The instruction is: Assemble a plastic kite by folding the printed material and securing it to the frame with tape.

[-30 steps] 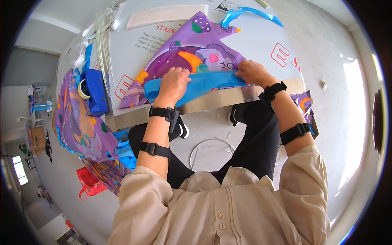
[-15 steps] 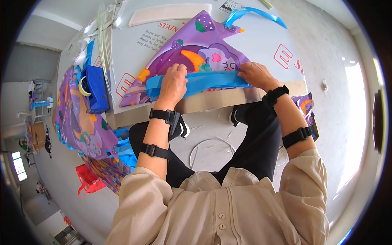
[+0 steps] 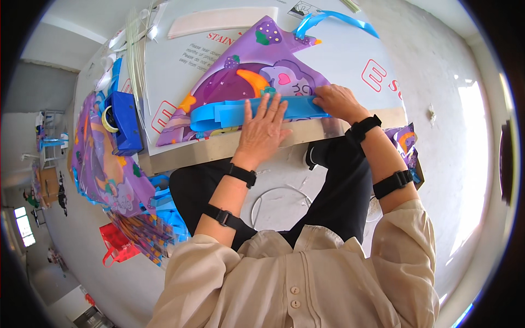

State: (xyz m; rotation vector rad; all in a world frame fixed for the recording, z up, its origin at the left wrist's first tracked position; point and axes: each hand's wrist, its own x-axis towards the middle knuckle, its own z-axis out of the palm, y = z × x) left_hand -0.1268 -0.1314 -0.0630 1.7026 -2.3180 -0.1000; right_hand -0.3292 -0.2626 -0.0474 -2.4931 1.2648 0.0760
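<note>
A purple printed sheet [image 3: 249,60], triangular with a cartoon moon and strawberries, lies on the table with its point away from me. Across its near edge runs a flat, folded blue ribbon [image 3: 225,115], looped at the left end. My left hand [image 3: 261,130] rests on the ribbon's middle, palm down, fingers stretched out. At the ribbon's right end, my right hand [image 3: 340,103] is closed with its fingertips pinching the ribbon by the sheet's edge; what else is between them is hidden. Another blue ribbon [image 3: 333,16] trails from the sheet's far corner.
A blue tape dispenser [image 3: 127,128] stands at the table's left edge, near thin pale rods [image 3: 135,60]. A whitish strip [image 3: 219,22] lies at the back. More purple printed sheets [image 3: 98,164] hang at the left, above a red bag [image 3: 116,243]. The metal table edge [image 3: 197,151] is close to me.
My left hand has gone from a closed grip on the ribbon's left part to lying flat further right. The right hand stays at the right end. The view has shifted slightly.
</note>
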